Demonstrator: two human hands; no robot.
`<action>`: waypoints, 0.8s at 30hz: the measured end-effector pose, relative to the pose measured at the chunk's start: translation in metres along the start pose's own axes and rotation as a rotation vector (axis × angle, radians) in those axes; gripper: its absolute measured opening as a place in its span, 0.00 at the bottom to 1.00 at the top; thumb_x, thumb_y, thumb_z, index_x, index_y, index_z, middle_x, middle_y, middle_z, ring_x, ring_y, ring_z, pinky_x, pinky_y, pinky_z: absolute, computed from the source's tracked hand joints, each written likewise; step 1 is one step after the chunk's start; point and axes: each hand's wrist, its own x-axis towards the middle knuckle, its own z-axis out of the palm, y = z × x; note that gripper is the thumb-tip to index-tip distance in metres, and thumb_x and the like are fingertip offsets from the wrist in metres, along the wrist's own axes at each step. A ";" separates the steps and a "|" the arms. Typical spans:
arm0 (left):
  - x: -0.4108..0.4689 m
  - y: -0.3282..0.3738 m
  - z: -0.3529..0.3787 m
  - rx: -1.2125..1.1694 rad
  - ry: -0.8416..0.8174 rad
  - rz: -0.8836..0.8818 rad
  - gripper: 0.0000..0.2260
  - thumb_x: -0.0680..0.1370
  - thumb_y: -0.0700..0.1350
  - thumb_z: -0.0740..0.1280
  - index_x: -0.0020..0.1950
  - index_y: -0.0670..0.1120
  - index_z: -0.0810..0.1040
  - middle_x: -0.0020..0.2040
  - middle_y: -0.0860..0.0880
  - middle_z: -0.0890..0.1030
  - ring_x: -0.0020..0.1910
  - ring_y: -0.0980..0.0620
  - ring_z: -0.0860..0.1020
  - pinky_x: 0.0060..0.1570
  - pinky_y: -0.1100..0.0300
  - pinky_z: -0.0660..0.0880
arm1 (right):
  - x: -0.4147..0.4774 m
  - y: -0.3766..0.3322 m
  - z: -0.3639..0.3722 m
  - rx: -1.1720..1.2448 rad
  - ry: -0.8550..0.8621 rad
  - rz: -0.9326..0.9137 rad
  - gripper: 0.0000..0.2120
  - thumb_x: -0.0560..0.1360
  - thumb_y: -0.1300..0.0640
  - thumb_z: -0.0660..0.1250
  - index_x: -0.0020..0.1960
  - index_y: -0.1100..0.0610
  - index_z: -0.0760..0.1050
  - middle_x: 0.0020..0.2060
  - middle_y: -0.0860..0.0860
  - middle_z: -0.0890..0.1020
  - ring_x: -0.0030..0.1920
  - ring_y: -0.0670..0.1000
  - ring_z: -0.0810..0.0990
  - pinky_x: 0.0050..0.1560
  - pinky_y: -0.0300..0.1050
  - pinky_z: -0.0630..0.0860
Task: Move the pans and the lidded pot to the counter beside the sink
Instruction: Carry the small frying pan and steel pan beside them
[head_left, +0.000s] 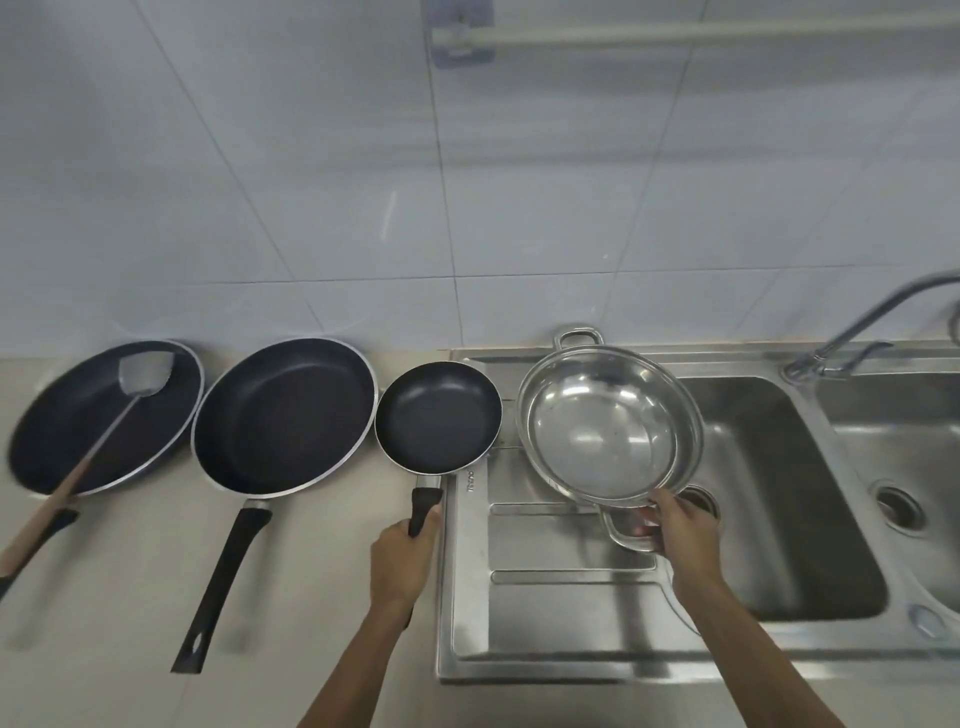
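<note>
Three black non-stick pans line the beige counter (130, 597). The leftmost pan (62, 431) holds a metal spatula (143, 374) with a wooden handle. A large pan (283, 415) lies in the middle, its black handle pointing toward me. My left hand (402, 561) grips the handle of the small pan (439, 418), which sits at the counter's edge by the sink. My right hand (680, 535) holds the near loop handle of a shiny steel pot (605, 431), tilted above the drainboard (545, 597) and the sink basin. No lid shows on it.
A double steel sink (779, 493) fills the right side, with a second basin (898, 467) and a tap (852, 332) behind. White wall tiles rise behind the counter, with a rail (675, 34) mounted high up.
</note>
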 end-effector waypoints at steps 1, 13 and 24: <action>0.003 0.001 0.001 -0.004 -0.004 0.000 0.26 0.77 0.64 0.67 0.28 0.45 0.72 0.27 0.50 0.78 0.27 0.49 0.74 0.31 0.55 0.71 | 0.002 0.000 0.002 -0.002 0.003 0.002 0.09 0.75 0.56 0.70 0.47 0.62 0.83 0.37 0.57 0.89 0.26 0.51 0.83 0.37 0.49 0.75; 0.024 0.011 0.008 -0.036 -0.009 -0.032 0.26 0.77 0.64 0.67 0.30 0.44 0.72 0.28 0.48 0.77 0.28 0.47 0.74 0.34 0.54 0.73 | 0.007 0.016 0.011 -0.047 0.020 0.002 0.12 0.72 0.49 0.70 0.42 0.58 0.83 0.34 0.55 0.87 0.26 0.54 0.84 0.34 0.48 0.73; 0.026 0.021 0.009 -0.024 -0.027 -0.042 0.24 0.78 0.62 0.66 0.33 0.43 0.74 0.28 0.47 0.78 0.27 0.48 0.75 0.34 0.55 0.75 | 0.010 0.030 0.021 -0.115 -0.048 -0.002 0.18 0.67 0.41 0.68 0.41 0.56 0.82 0.33 0.49 0.88 0.34 0.58 0.88 0.40 0.53 0.77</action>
